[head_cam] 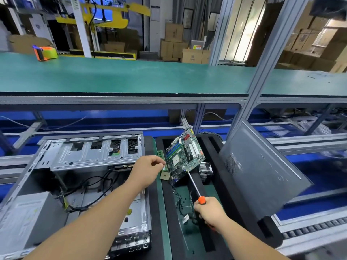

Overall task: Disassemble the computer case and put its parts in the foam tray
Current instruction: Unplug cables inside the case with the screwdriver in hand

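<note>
The motherboard (pixel 185 156) was out of the computer case (pixel 78 177) and hung tilted over the foam tray (pixel 221 184), so the step in hand looked like stowing it. The left hand (pixel 148 168) pinched the board's near edge; the right hand (pixel 210 212) gripped a screwdriver (pixel 195 186) (tip against the board's lower corner). Next, I judged, the board needed lowering flat into its recess beside the heatsink (pixel 205 171).
</note>
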